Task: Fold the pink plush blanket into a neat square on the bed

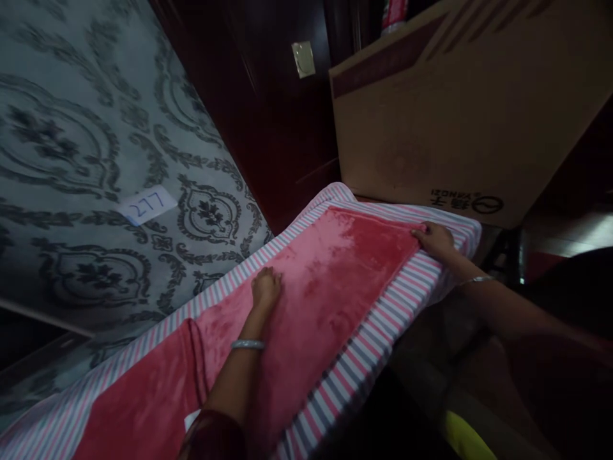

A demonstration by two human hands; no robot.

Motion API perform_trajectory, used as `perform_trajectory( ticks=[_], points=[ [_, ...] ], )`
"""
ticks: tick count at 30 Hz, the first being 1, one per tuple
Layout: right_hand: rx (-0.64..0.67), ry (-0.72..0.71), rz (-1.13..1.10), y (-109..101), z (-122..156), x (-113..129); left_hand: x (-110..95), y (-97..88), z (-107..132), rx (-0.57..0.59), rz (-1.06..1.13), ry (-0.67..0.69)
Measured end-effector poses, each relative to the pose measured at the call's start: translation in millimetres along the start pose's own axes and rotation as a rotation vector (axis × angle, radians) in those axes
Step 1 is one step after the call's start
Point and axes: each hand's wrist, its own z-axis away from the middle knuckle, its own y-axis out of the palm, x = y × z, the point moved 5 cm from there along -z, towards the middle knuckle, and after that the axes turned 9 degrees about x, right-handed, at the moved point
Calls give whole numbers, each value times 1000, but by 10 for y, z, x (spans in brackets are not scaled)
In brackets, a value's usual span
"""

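Observation:
A pink plush cloth [335, 268] lies spread along a board with a pink, white and grey striped cover [383, 332]. My left hand [265, 287] rests on the middle of the cloth, knuckles up and fingers curled under. My right hand [435, 239] is at the cloth's far right corner, its fingers pinched on the cloth's edge. Each wrist wears a silver bangle. Near my left forearm the cloth shows a fold [196, 358].
A large cardboard box [431, 128] stands just beyond the board's far end. A grey patterned wall with a paper label reading 277 [147, 204] is on the left, dark wooden furniture [268, 128] behind. Something yellow [467, 437] lies low at the right.

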Motion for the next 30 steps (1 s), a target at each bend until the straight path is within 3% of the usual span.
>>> perform_trajectory(
  ticks=[4,10,16,24,30],
  points=[
    [-17,-24,-25,78,-45,-56,50,-20,-422,-38,-10,-80],
    [-10,-23,-41,75,-73,-121,25,144,-909,-34,-34,-85],
    [1,3,-70,73,-105,-154,89,123,-1180,-96,-36,-119],
    [-27,-13,-132,36,-86,-99,107,124,-1316,-11,-26,-63],
    [-21,23,-117,68,-101,-112,-211,34,-1582,49,-26,57]
  ],
)
